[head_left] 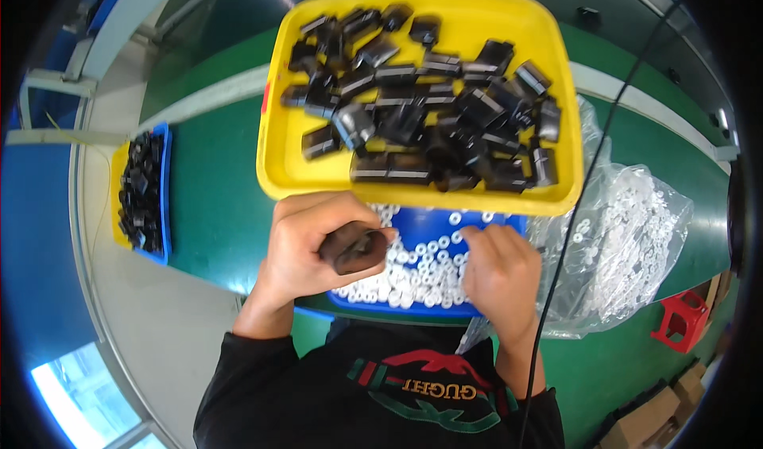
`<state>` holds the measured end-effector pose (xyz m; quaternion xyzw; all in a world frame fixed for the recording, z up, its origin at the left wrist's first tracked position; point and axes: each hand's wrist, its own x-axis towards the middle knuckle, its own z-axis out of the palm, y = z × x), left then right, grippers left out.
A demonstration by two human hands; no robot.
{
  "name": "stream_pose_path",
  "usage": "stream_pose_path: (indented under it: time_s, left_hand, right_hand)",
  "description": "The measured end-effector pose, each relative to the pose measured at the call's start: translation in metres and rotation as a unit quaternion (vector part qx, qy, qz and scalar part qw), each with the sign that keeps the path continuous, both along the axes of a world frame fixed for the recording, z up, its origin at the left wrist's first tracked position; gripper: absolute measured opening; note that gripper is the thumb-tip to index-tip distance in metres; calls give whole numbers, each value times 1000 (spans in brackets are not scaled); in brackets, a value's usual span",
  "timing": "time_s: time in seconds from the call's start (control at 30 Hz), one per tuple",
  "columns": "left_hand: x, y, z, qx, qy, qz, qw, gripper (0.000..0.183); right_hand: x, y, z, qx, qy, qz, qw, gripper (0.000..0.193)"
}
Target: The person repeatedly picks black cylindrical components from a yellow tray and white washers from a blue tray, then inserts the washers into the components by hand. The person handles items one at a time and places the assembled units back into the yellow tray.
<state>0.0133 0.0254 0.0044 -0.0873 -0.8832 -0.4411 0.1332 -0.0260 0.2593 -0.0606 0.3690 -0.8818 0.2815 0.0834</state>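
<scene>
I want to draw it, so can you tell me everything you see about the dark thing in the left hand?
The dark piece is brownish-black, shiny and looks like plastic. One end faces the camera, but its details are blurred. The left hand wraps around it, touching its sides. It's near the left side of the blue tray.

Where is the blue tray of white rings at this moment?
In the head view, the blue tray is near the centre, at the green table's near edge, between the yellow tray and black shirt, clear bag to its right.
</scene>
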Motion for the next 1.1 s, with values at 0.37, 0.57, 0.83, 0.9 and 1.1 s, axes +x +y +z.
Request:
stream_pose_path:
  time_s: [0.37, 0.57, 0.83, 0.9, 1.1]
  left_hand:
    - [-172, -22, 35, -326, 34, 73, 942, 44]
    - [-283, -35, -7, -375, -23, 111, 920, 58]
    - [-360, -77, -38, -272, -279, 57, 919, 72]
    - [-356, -69, -40, -272, -301, 63, 912, 71]
    - [-349, -54, -33, -234, -285, 77, 926, 64]
  right_hand:
    - [-1, -3, -9, 44, 57, -35, 997, 37]
    - [-1, -3, -14, 51, 80, -45, 994, 34]
    - [2, -2, -21, 49, 77, -57, 994, 29]
    - [1, -3, -22, 52, 76, -59, 994, 28]
    - [2, -3, -24, 51, 56, -71, 995, 22]
